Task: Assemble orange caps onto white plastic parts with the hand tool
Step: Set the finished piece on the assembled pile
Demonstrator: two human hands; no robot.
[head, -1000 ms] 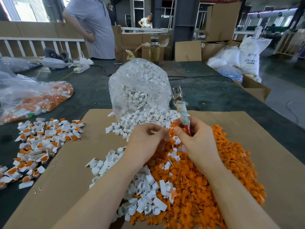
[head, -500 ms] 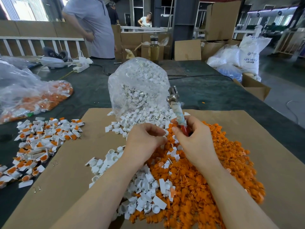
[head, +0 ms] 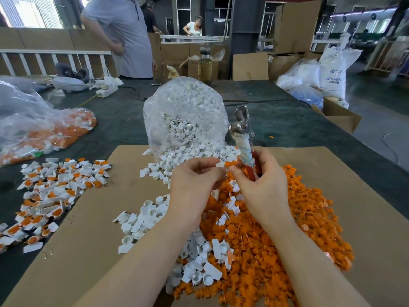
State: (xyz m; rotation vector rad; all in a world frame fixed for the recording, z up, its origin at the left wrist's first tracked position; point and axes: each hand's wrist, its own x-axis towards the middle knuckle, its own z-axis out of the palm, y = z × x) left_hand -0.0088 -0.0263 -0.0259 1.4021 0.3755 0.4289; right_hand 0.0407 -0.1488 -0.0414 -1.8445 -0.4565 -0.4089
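My left hand (head: 194,185) pinches a small white plastic part (head: 220,165) between thumb and fingers, held above the piles. My right hand (head: 263,185) grips the hand tool (head: 243,138) by its red handle; the taped shaft and metal head point up and away. The right fingertips meet the left ones at the white part. Below lies a heap of orange caps (head: 276,240) mixed with loose white parts (head: 150,216) on a cardboard sheet (head: 93,251). Whether an orange cap sits between my fingers is hidden.
A clear bag of white parts (head: 186,116) stands open behind my hands. Finished white-and-orange pieces (head: 51,191) lie spread at the left. A bag with orange pieces (head: 44,129) sits far left. A person (head: 124,36) stands beyond the table, near a bottle (head: 205,65) and boxes.
Both hands have risen slightly and come together. The tool head has tilted a little to the right and away.
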